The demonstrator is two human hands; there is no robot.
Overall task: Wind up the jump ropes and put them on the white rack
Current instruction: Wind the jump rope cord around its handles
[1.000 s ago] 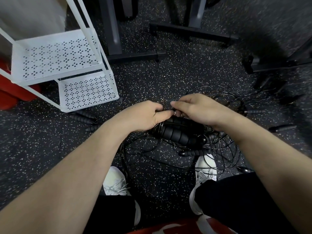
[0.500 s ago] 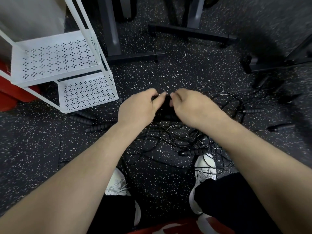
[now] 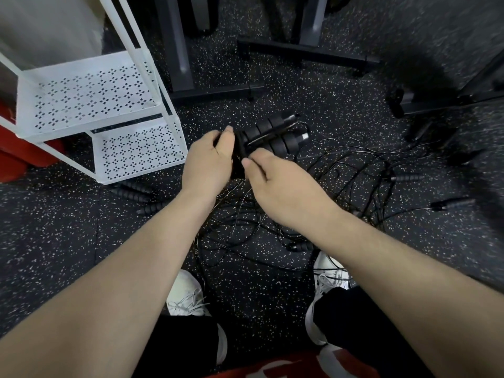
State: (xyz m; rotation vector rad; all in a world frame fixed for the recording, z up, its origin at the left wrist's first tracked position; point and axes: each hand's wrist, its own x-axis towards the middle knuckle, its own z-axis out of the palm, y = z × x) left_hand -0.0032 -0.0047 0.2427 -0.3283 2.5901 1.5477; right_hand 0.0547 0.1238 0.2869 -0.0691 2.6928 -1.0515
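A pair of black ribbed jump rope handles (image 3: 272, 135) is held above the floor, their ends pointing up and to the right. My left hand (image 3: 210, 162) grips their near end. My right hand (image 3: 275, 186) pinches the thin black cord beside them. A tangle of loose black cords (image 3: 341, 181) spreads over the floor under and to the right of my hands. The white rack (image 3: 90, 96) stands at the left, with two perforated shelves showing and nothing on them.
More black handles lie by the rack's foot (image 3: 131, 190) and at the right (image 3: 406, 178) (image 3: 452, 203). Dark metal equipment bases (image 3: 305, 51) stand behind. A red object (image 3: 24, 156) sits behind the rack. My white shoes (image 3: 185, 293) stand among the cords.
Both hands have lifted the handle pair off the floor tangle and carried it farther away, and its ribbed ends now stick out beyond my fingers.
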